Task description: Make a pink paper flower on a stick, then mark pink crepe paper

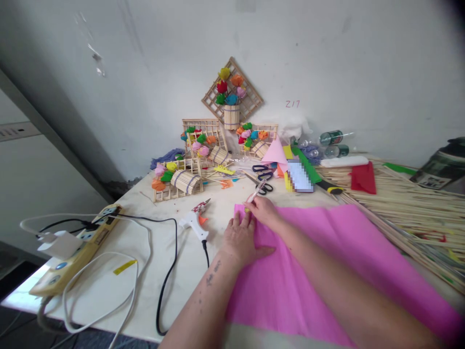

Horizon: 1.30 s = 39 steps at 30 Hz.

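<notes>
A large pink sheet (327,242) lies spread over the front right of the table. My left hand (241,240) rests flat on its left part, fingers apart and thumb pointing right. Just beyond those fingertips, my right hand (264,211) is closed on a slim pale pen-like tool (256,191) at the sheet's upper left corner. A small yellow piece shows below the tool's lower end. Left of my left hand, a white glue gun (196,224) lies on the table with its nozzle pointing away.
Behind are scissors (264,188), stick lattices with paper flowers (187,182), and a lattice leaning on the wall (231,116). A yellow power strip (78,252) with loose cables lies left. Many thin sticks (410,203) and a dark jar (445,165) are at the right.
</notes>
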{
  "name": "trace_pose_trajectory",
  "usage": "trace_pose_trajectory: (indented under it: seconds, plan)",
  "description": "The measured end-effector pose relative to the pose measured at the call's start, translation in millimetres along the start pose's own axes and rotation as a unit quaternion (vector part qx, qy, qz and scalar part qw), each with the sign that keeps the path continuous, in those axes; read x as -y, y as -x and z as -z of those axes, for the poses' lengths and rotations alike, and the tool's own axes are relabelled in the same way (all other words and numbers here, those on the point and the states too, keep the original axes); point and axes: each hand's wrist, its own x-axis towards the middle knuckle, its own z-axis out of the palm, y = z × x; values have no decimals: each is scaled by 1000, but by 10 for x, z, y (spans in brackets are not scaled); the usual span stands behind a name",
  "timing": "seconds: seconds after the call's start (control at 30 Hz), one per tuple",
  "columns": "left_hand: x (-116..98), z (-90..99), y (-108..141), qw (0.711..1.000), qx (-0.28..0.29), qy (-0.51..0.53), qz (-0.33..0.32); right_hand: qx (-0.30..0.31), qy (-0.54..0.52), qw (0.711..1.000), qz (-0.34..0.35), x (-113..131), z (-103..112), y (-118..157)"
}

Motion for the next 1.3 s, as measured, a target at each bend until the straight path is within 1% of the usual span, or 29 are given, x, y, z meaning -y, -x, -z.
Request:
trace_pose_trajectory:
  seconds: [0.4, 0.73, 1.1, 1.2, 1.3]
  plan:
    - [3, -10, 0, 1000, -4, 7, 3, -3, 38, 999, -7, 64, 10, 19]
    - [0, 1, -5, 1000, -1, 2, 3, 4, 30, 999, -16, 68, 29, 22]
    - [14, -26, -12, 1000, -5, 3, -1, 12, 39, 999, -8, 62, 45, 19]
    - [15, -27, -12, 1000, -8, 3, -1, 13, 24, 1000, -8, 47, 44, 21]
    - [13, -26, -9, 1000, -8, 2, 1, 0, -25, 1000, -17, 9, 16, 21]
